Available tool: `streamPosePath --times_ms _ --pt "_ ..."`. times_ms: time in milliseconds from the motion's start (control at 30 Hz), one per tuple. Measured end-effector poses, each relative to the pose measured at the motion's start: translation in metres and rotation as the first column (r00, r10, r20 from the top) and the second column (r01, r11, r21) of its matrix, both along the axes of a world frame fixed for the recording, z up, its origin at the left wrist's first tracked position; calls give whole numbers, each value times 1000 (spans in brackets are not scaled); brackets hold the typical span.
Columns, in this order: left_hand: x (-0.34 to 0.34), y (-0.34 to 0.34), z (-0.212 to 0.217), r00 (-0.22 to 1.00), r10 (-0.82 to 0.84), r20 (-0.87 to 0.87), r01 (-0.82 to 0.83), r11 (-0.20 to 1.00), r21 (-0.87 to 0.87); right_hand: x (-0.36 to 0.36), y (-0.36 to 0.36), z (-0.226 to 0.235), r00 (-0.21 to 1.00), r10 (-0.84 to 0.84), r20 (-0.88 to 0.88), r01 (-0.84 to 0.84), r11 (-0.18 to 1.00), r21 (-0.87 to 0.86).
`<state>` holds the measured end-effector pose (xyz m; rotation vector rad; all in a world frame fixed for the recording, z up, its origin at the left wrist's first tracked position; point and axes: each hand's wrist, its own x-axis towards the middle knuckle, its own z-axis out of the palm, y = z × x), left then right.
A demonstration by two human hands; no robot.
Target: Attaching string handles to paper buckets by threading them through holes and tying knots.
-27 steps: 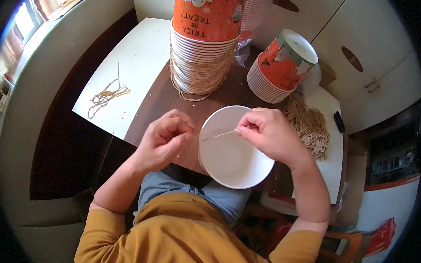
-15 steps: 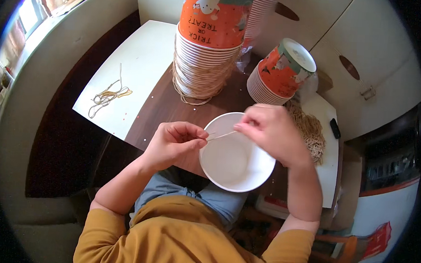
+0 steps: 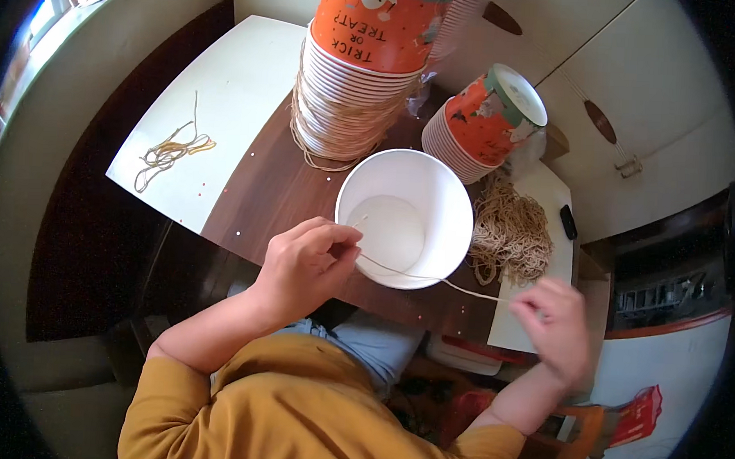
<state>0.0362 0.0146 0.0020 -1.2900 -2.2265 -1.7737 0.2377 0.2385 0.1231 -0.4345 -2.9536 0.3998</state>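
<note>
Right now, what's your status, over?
Left grip: pinching string. Right grip: blurred, holding string. White bucket: mouth up, string crossing its rim in view. Twine pile: right of bucket, not between grips.

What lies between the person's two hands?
In the head view, a thin cord runs from the left hand to the right hand, visually crossing the white bucket.

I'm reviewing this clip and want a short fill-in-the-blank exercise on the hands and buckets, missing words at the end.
1. The left hand and the right hand hold one thin ____ between them.
2. The open bucket is ____ inside.
3. In the picture, the taller stack stands to the ____ of the shorter stack.
4. The tangled pile lies to the open bucket's ____.

Missing words: string; white; left; right.
</note>
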Motion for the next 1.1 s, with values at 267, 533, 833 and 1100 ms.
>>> streamPosePath --times_ms 267,533,833,1100 --pt "-1 -4 5 974 -155 166 152 988 30 -11 -61 -66 737 364 -570 -676 371 -637" --pt "-2 -8 -6 769 -305 562 220 952 215 -60 -131 -131 707 673 -216 -707 684 -182" --pt "-11 -14 -21 960 -263 94 239 948 210 -80 -72 -43 878 243 -412 -349 915 -205" --pt "-10 -15 -24 970 -231 75 216 962 167 -112 -69 -70 880 352 -319 -427 881 -205"
